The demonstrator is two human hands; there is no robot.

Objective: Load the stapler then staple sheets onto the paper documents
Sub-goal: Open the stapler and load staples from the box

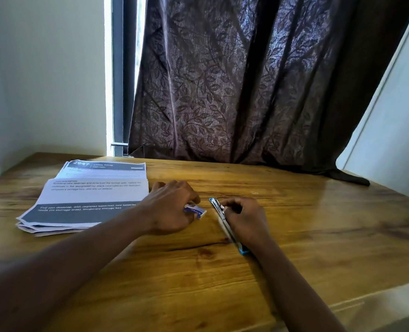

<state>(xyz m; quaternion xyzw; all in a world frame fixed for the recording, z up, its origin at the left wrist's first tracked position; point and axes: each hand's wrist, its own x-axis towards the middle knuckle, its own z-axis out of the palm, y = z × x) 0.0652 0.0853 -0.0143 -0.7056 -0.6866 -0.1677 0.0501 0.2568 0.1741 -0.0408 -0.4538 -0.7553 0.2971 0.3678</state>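
Getting the stapler loaded rn: left hand (169, 208) pinches a small blue-white staple box (196, 210), right hand (245, 220) grips the slim blue-and-metal stapler (222, 219) on the wooden table (318, 226). Printed paper stack (88, 200) sits to my left, prob unstapled.

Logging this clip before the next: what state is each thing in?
stapler: on the table, apparently opened flat, held by right hand
staple box: gripped in left hand
paper documents: fanned stack, flat, untouched
curtain: drawn, gap at left
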